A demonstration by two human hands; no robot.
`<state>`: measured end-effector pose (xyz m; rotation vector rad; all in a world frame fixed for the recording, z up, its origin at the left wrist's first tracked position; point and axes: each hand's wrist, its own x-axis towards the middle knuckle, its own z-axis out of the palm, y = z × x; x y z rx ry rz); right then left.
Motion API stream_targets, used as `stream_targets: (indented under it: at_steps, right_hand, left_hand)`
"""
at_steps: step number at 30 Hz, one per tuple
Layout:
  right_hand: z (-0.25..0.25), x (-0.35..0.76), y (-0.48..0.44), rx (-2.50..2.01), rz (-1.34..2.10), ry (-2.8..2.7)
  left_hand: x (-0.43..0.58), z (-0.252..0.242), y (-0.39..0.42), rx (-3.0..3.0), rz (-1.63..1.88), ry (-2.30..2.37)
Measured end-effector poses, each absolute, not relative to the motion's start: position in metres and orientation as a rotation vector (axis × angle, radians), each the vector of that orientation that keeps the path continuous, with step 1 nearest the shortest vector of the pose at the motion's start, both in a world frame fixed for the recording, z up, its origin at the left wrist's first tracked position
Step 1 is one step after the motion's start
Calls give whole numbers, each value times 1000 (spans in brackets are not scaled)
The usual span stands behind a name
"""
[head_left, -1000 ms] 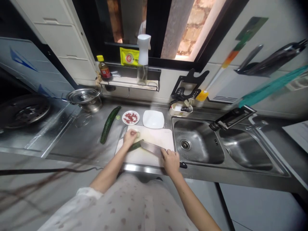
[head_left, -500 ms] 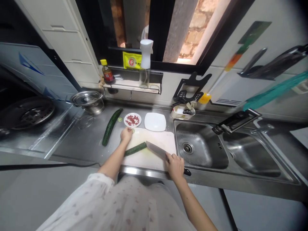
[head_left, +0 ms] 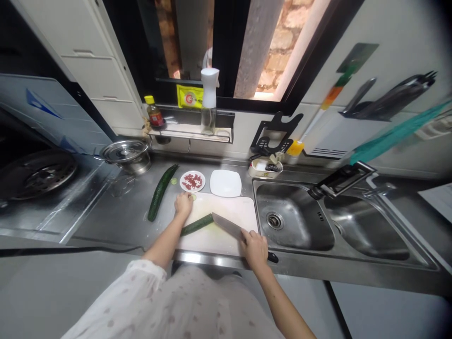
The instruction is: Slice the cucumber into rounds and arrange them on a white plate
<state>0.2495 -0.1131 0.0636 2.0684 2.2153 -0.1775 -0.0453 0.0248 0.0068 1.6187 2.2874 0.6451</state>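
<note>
My right hand (head_left: 254, 248) is wrapped around the black handle of a kitchen knife (head_left: 229, 226). The blade's tip end meets the cut end of a cucumber (head_left: 197, 225) lying on a white cutting board (head_left: 235, 207). My left hand (head_left: 184, 205) is closed at the board's upper left corner, with a small pale-green cucumber slice (head_left: 193, 197) at its fingertips. A whole cucumber (head_left: 162, 193) lies on the steel counter left of the board, and another cucumber end piece (head_left: 174, 181) sits beside it.
Behind the board stand a plate of chopped reddish bits (head_left: 192, 181) and a white square dish (head_left: 226, 183). A double sink (head_left: 293, 216) adjoins on the right. A lidded steel pot (head_left: 129, 155) stands back left, below a wall shelf (head_left: 190, 133) with bottles.
The view has tilted slightly, so everything sits a little lower in the picture. My hands, the knife and the cucumber hold nearly the same places on the board.
</note>
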Motion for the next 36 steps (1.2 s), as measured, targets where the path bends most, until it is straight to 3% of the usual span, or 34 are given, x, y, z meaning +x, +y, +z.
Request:
stream_targets:
  at_steps: [10, 15, 36]
  right_hand:
    - [77, 228, -105, 2299, -634, 2151]
    - [86, 216, -91, 2141, -773, 2174]
    - [102, 178, -87, 1936, -724, 2173]
  left_hand:
    - [-20, 16, -23, 1791, 890, 1919]
    - [-15, 23, -55, 2021, 818, 1665]
    - [-12, 5, -58, 2268, 732, 1479]
